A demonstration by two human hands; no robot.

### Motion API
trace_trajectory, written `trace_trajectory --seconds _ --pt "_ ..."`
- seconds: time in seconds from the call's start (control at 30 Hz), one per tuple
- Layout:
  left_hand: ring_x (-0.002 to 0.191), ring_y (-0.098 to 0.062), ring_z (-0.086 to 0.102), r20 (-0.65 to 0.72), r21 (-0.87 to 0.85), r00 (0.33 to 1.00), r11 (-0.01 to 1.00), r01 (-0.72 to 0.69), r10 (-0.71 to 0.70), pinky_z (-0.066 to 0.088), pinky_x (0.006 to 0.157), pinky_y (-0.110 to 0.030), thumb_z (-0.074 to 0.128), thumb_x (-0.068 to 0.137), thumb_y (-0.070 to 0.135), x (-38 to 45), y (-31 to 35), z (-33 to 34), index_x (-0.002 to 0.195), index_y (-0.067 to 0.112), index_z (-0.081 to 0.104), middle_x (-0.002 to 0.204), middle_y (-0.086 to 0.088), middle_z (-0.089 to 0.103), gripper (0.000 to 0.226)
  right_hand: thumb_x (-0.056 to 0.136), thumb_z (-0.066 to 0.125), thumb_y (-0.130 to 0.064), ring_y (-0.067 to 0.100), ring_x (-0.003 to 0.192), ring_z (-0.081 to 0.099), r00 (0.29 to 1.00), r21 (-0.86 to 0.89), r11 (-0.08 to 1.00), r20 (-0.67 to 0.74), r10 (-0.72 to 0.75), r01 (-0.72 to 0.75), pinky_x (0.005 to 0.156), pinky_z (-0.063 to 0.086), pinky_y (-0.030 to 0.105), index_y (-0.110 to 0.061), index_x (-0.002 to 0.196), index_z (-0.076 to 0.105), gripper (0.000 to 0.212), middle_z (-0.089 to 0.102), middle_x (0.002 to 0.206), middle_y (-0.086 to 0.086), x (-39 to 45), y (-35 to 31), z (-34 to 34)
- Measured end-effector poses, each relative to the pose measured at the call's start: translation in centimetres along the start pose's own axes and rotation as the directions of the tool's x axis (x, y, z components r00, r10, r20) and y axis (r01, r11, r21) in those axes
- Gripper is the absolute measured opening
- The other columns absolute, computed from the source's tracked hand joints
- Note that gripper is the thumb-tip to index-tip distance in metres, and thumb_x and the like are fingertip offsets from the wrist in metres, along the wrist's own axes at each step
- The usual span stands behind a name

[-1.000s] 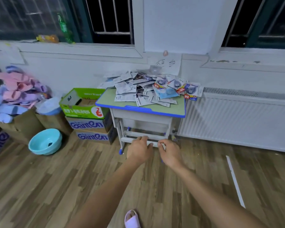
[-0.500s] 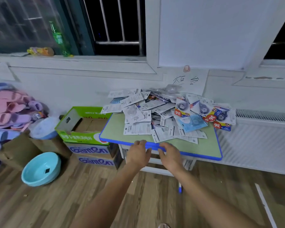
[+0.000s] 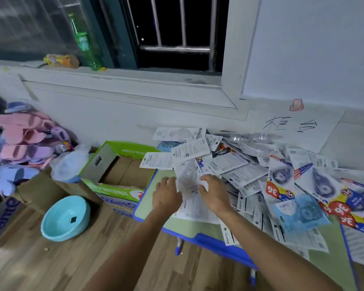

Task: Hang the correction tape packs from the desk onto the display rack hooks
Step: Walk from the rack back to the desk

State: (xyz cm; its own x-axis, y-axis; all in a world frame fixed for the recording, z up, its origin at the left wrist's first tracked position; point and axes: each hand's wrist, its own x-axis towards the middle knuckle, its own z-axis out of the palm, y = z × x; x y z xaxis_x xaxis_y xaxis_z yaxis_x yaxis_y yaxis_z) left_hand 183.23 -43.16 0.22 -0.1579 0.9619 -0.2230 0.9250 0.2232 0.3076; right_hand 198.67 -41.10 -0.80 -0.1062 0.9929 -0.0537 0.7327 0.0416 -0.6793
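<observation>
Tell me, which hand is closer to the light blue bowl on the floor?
The left hand. It is over the desk's left edge, up and to the right of the light blue bowl. The right hand is farther right, over the packs.

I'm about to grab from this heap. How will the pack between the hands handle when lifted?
The pack looks like thin card with a clear blister, so probably light and slightly bendy. It overlaps neighbours in the pile, so lifting may drag or slide others.
</observation>
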Motion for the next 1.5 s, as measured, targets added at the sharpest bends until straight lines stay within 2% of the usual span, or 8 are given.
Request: trace_trajectory --seconds 0.37,0.57,0.67,0.77,0.87,1.03,1.23,1.5 --pt "0.146 -0.025 0.008 -0.017 0.138 0.999 0.99 0.037 -0.034 0.024 0.112 -0.044 0.053 0.087 0.007 12.2 -5.4 -2.9 0.148 0.023 0.019 0.16 0.0 0.005 0.071 0.084 0.055 -0.002 0.021 0.134 0.032 0.99 -0.301 0.947 -0.047 -0.131 0.111 0.107 0.028 0.027 -0.013 0.136 0.044 0.055 0.042 0.143 0.003 12.1 -3.3 2.2" --pt "0.148 -0.027 -0.007 0.196 0.318 0.977 0.937 -0.147 0.087 0.013 0.115 -0.054 0.067 0.081 0.014 18.5 -7.2 -2.9 0.151 0.029 -0.002 0.161 -0.003 -0.007 0.099 0.081 0.066 -0.014 0.019 0.147 -0.002 0.993 -0.483 0.873 0.121 -0.008 0.066 0.119 0.0 0.039 -0.018 0.15 0.016 0.085 0.005 0.16 -0.001 16.6 -4.2 4.9" --pt "0.147 -0.031 -0.012 0.32 0.339 0.936 0.905 -0.256 0.145 0.005 0.112 -0.063 0.072 0.077 0.024 20.4 -7.9 -2.4 0.15 0.034 -0.007 0.16 -0.008 -0.011 0.108 0.08 0.065 -0.015 0.019 0.147 -0.004 0.989 -0.515 0.856 0.144 0.033 0.047 0.119 -0.004 0.042 -0.019 0.148 0.019 0.082 0.006 0.16 -0.001 17.6 -4.4 5.9" --pt "0.147 -0.029 -0.007 0.348 0.246 0.915 0.923 -0.297 0.202 0.005 0.109 -0.068 0.07 0.072 0.033 21.7 -8.0 -2.6 0.148 0.029 0.009 0.159 -0.006 0.001 0.098 0.075 0.064 -0.01 0.017 0.144 0.014 0.999 -0.454 0.891 0.035 0.027 -0.009 0.119 0.002 0.037 -0.019 0.138 0.039 0.068 0.031 0.15 -0.002 18.4 -4.9 6.2" --pt "0.14 -0.025 0.02 0.215 0.162 0.957 0.959 -0.233 0.196 0.021 0.11 -0.056 0.063 0.074 0.024 23.1 -7.7 -3.8 0.139 0.019 0.031 0.148 -0.004 0.028 0.073 0.076 0.059 -0.004 0.016 0.134 0.031 0.993 -0.428 0.902 -0.119 -0.003 -0.049 0.113 0.006 0.026 -0.02 0.127 0.049 0.055 0.046 0.133 -0.004 19.9 -5.6 6.3" --pt "0.13 -0.028 0.035 0.022 0.011 0.986 0.986 -0.164 0.164 0.034 0.105 -0.041 0.049 0.087 0.015 26.5 -7.6 -5.1 0.138 0.017 0.036 0.143 -0.007 0.034 0.052 0.09 0.053 -0.014 0.019 0.144 0.015 0.993 -0.455 0.886 -0.11 0.04 -0.086 0.117 0.004 0.032 -0.019 0.143 0.034 0.057 0.027 0.154 0.002 22.9 -6.4 6.9" --pt "0.122 -0.038 0.047 0.087 -0.293 0.996 0.956 0.032 -0.007 0.04 0.099 -0.043 0.049 0.093 0.016 31.1 -8.1 -5.1 0.142 0.004 0.026 0.133 -0.023 0.047 0.056 0.09 0.06 -0.028 0.026 0.147 0.0 0.985 -0.5 0.851 -0.038 0.167 -0.164 0.117 0.002 0.045 -0.021 0.149 0.015 0.075 0.005 0.159 0.006 26.3 -6.7 7.6" --pt "0.105 -0.032 0.058 0.042 -0.572 0.994 0.813 0.105 -0.099 0.047 0.085 -0.037 0.053 0.093 0.015 32.7 -8.4 -5.3 0.144 0.009 0.028 0.121 -0.016 0.059 0.057 0.089 0.054 -0.017 0.021 0.138 0.023 0.971 -0.486 0.842 -0.161 0.176 -0.233 0.113 0.016 0.045 -0.025 0.146 0.023 0.065 0.035 0.144 -0.001 26.0 -6.0 7.9"
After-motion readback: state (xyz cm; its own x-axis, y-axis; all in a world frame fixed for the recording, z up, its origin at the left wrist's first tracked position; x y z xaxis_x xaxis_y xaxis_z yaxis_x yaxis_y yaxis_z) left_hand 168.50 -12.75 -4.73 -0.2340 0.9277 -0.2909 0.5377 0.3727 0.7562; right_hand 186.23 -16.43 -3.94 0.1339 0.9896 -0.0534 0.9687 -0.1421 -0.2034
